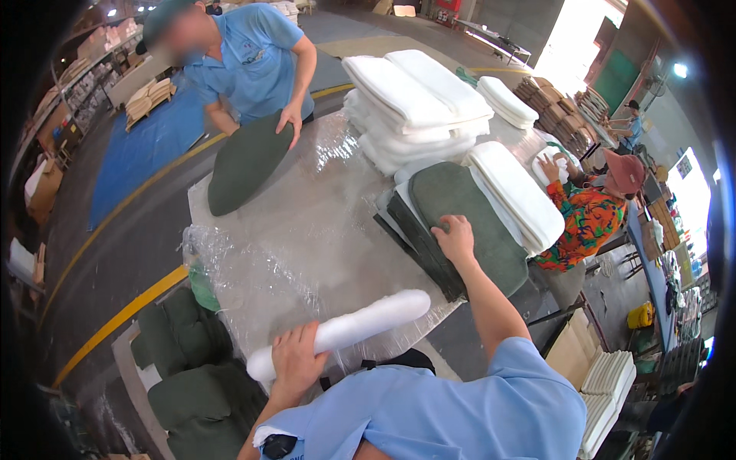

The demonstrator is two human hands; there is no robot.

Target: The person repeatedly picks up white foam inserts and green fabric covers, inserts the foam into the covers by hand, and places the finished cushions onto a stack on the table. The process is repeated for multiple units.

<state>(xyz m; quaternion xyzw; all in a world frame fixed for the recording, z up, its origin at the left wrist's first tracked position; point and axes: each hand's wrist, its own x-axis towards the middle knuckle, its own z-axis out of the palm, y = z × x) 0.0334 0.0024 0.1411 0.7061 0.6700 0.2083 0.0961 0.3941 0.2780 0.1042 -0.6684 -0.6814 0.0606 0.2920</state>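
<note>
My left hand (pixel 297 359) is wrapped over a long, white, soft padding piece (pixel 376 316), seen edge-on near the table's front edge. To the right, my right hand (pixel 458 236) has its fingers curled at the top dark green fabric cover (pixel 452 195), seemingly pinching its cloth. That cover tops a stack with more dark green layers (pixel 420 244) showing along its left side. Beside the stack lies a folded white pad (pixel 521 195). Across the table, a co-worker in a blue shirt (pixel 257 57) holds an oval dark green piece (pixel 249 165).
The table (pixel 307 207) is covered in clear plastic film. A tall stack of white pads (pixel 418 96) stands at its far side. Dark green bundles (pixel 203 399) lie at my lower left. Another person in a colourful shirt (pixel 586 218) works at the right, near several white pads (pixel 609 391).
</note>
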